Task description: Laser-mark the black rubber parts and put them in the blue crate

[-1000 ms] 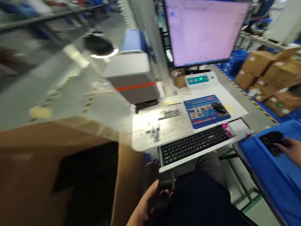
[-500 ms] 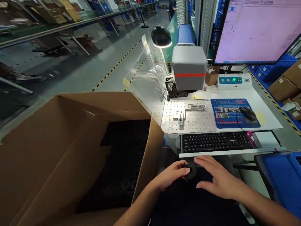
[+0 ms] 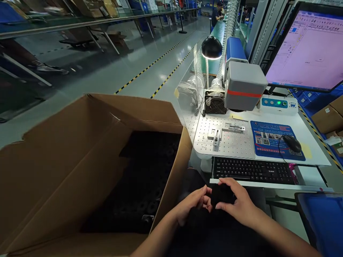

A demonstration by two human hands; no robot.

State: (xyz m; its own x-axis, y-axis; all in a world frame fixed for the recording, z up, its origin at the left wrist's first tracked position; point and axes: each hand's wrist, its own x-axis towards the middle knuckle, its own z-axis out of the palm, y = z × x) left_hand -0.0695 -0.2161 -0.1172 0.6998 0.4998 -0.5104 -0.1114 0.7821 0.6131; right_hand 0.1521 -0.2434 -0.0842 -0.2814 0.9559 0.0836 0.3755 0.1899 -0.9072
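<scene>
One open cardboard box (image 3: 66,153) stands left of the computer keyboard (image 3: 252,170). Just this side of it, the left hand (image 3: 191,204) has curled fingers, grip unclear, beside the right hand (image 3: 239,203), whose half-spread thumb and fingers clasp a black part (image 3: 222,193).

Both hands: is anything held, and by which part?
A black part: the right hand grips its right side; the left hand seems to touch its left edge.

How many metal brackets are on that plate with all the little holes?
2. The near bracket points toward the person; the far bracket lies behind it and to the right, set crosswise. No others show on the visible plate.
</scene>
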